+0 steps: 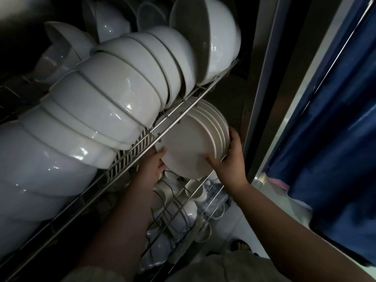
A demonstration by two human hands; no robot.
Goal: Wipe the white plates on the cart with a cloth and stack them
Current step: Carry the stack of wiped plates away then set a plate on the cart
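A stack of several white plates stands on edge on the middle wire shelf, below the upper rack. My left hand grips the stack's lower left rim, thumb on the front plate's face. My right hand holds the right side, thumb on the front face and fingers curled behind the rims. No cloth is visible.
A row of nested white bowls lies on the upper wire rack just above the plates. Small white cups fill the lower wire basket. The metal cabinet frame rises right of the plates, with a blue curtain beyond.
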